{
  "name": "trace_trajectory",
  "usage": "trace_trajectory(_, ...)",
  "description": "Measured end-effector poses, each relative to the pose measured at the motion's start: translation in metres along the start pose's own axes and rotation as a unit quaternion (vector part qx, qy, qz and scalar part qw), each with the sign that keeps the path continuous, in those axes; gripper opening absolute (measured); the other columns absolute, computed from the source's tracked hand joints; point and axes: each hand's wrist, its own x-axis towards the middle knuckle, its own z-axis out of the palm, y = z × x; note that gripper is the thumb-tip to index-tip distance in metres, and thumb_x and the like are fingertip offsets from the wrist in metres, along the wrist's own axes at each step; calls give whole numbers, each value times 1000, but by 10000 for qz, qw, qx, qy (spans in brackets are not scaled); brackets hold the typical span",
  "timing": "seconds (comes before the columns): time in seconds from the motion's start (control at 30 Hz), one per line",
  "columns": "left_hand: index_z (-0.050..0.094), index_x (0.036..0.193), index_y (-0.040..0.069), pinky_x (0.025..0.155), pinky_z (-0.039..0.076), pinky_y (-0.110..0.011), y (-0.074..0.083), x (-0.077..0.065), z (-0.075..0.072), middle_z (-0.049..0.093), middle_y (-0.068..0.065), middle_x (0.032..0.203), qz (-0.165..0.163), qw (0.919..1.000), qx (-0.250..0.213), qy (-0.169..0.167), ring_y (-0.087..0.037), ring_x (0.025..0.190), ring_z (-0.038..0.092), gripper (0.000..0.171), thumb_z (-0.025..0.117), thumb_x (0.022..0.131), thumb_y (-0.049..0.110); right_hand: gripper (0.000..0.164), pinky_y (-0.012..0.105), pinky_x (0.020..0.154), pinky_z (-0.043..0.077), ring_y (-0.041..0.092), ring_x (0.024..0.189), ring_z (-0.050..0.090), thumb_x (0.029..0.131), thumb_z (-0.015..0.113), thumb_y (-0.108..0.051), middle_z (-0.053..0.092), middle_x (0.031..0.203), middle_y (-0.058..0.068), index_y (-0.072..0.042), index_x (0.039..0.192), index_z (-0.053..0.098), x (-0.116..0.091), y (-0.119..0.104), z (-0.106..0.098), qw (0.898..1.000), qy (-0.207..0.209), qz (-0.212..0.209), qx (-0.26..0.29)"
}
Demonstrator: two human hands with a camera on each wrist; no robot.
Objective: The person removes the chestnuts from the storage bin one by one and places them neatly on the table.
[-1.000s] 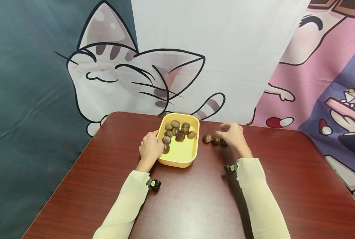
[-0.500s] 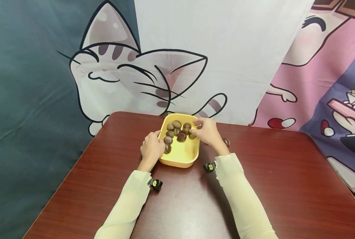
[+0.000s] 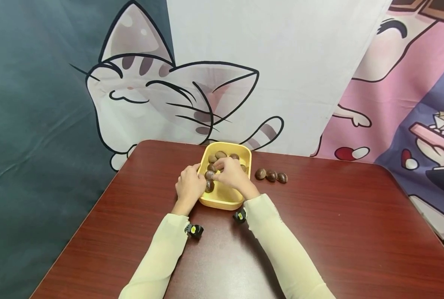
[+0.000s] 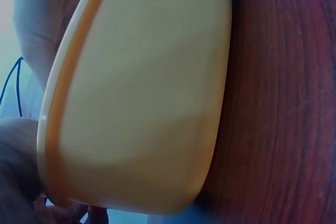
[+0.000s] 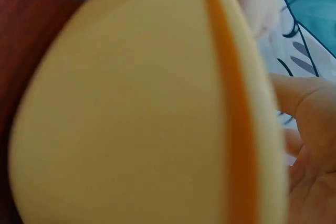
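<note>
A yellow plastic box (image 3: 222,204) stands on the table and holds several brown chestnuts (image 3: 220,154), some hidden by a hand. My left hand (image 3: 189,186) grips its left rim, with the thumb on the near side of the wall. In the left wrist view the box wall (image 4: 142,87) fills most of the picture. My right hand (image 3: 234,174) hangs over the inside of the box, thumb and fingers spread apart close above the chestnuts. The right wrist view shows that hand (image 5: 315,140) beyond the rim, its fingertips mostly hidden by the box.
To the right of the box, three chestnuts (image 3: 271,175) lie in a row on the reddish-brown wooden table (image 3: 338,216). A printed cartoon cloth (image 3: 300,74) hangs right behind the table's back edge.
My right hand has moved left from the row of chestnuts, across the box's right rim, to over its inside. The row is fully uncovered now. The left hand has stayed on the box.
</note>
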Motion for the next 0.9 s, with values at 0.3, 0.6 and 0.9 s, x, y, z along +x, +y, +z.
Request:
trace_trajectory(0.3, 63, 135, 17, 79, 50, -58, -1, 1, 0, 66, -11, 122, -17, 10000, 1, -6, -39, 105, 64, 41, 53, 96, 18, 30, 39, 84, 54, 29, 99, 69, 78, 79, -5, 74, 101, 15, 1, 106, 73, 1, 2, 25, 9998, -190, 34, 26)
trace_trajectory(0.6, 64, 135, 17, 80, 50, -59, -1, 1, -1, 66, -11, 123, -25, 10000, -40, 21, -40, 106, 63, 42, 52, 95, 17, 23, 35, 74, 50, 20, 76, 61, 70, 83, -3, 70, 76, 4, -6, 91, 74, 3, 4, 41, 9976, -334, -426, -439)
trace_trajectory(0.9, 64, 134, 18, 80, 50, -58, -2, 1, 0, 66, -10, 123, -23, 10000, -26, 35, -40, 105, 64, 43, 51, 94, 16, 19, 31, 64, 41, 19, 67, 46, 64, 81, 1, 50, 62, -2, -4, 73, 66, 3, 8, 48, 9953, -326, -634, -660)
